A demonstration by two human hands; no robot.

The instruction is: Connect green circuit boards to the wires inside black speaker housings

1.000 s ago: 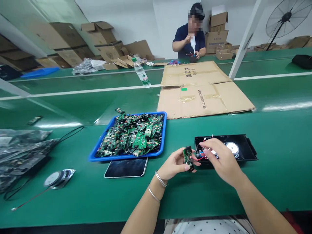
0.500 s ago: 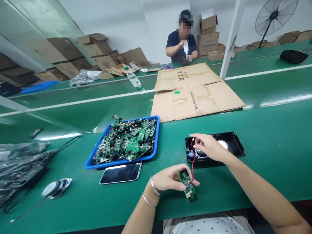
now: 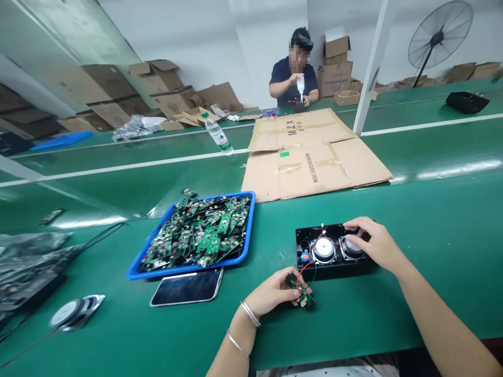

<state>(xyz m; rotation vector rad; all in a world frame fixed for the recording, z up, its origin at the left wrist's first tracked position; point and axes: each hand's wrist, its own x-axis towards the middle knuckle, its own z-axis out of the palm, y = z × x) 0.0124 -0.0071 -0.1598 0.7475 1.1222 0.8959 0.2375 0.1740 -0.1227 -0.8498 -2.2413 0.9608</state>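
Note:
My left hand (image 3: 281,290) is closed on a small green circuit board (image 3: 304,297), held by its edges above the table. Red and black wires (image 3: 302,272) lead from the board into a black speaker case (image 3: 334,269) lying just beyond. Two round speakers sit in the case: a left speaker (image 3: 324,250) and a right speaker (image 3: 351,247). A blue round part (image 3: 305,256) is near the case's left end. My right hand (image 3: 371,241) reaches over the right end, its fingers curled around the right speaker and partly hiding it.
A blue tray (image 3: 251,230) heaped with circuit boards stands left, beside a phone (image 3: 186,288). Another speaker (image 3: 74,312) and plastic-wrapped parts (image 3: 31,277) lie farther left. Flattened cardboard (image 3: 314,157), a water bottle (image 3: 217,133) and a seated person (image 3: 281,78) are beyond.
My right hand has moved right, from the left speaker to the right one, uncovering the left speaker. The board in my left hand has tilted flatter and risen slightly.

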